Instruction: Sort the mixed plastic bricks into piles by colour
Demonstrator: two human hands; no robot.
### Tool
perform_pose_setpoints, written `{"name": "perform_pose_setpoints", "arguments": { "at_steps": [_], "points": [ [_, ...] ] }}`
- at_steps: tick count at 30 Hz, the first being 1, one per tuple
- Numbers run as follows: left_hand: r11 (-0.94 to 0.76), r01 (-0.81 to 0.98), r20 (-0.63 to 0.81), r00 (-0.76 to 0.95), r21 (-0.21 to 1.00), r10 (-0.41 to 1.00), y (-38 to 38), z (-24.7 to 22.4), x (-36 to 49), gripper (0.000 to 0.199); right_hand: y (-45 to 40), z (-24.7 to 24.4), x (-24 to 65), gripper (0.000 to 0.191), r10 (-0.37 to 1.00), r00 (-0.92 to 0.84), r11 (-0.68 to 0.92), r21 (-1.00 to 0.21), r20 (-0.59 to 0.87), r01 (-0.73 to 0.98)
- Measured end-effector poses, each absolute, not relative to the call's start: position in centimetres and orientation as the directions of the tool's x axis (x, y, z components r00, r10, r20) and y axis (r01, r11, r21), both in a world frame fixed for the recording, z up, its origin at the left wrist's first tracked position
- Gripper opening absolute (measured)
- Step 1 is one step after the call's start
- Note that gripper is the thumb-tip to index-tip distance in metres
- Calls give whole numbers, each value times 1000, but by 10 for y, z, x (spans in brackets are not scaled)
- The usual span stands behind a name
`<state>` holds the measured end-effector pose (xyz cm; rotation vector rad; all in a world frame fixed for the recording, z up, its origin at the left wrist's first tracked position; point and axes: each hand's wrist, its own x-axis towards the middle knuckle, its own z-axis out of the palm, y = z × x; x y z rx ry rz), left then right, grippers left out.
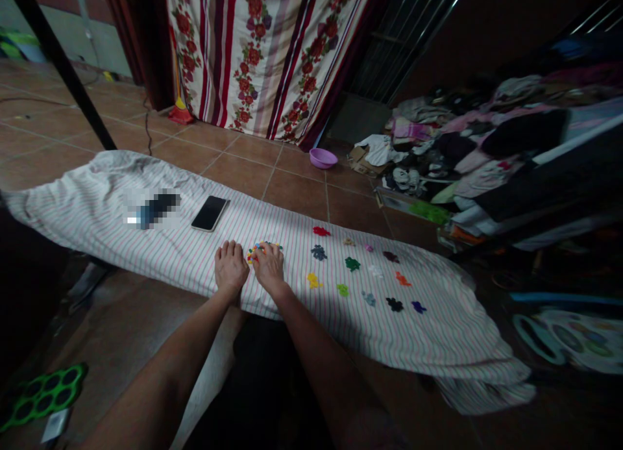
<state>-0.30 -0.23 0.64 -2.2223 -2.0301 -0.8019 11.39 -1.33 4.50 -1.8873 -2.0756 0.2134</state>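
Observation:
My left hand (231,266) rests on the striped cloth (180,258), palm down, left of a pile of small mixed-colour pieces (250,254). Over that pile lies my right hand (268,266), its fingers touching the pieces and covering part of them; whether it grips any is too small to tell. To the right, several small heaps sorted by colour sit on the cloth, among them red (321,231), dark green (352,264), yellow (313,280), orange (402,278) and black (394,304).
A phone (211,213) lies on the cloth beyond my left hand, with a blurred-out object (153,210) further left. Past the cloth are a purple basin (323,158), a floral curtain (272,60) and piled clothes (467,132). A dark pole (68,73) slants at the upper left.

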Motion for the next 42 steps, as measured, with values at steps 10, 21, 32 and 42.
{"name": "perform_pose_setpoints", "arguments": {
  "at_steps": [10, 21, 32, 42],
  "points": [
    [-158, 941, 391, 31, 298, 920, -5, 13, -3, 28, -7, 48, 109, 15, 984, -130, 158, -257, 126, 953],
    [-165, 943, 404, 36, 290, 914, -8, 15, -3, 27, -13, 42, 114, 12, 954, -194, 247, -234, 228, 940],
    [-166, 938, 391, 35, 306, 920, -8, 18, -4, 28, -14, 41, 116, 9, 952, -218, 268, -244, 213, 932],
    [-162, 938, 384, 34, 306, 923, -6, 12, -4, 30, -14, 42, 115, 8, 954, -239, 279, -243, 179, 929]
  ]
}}
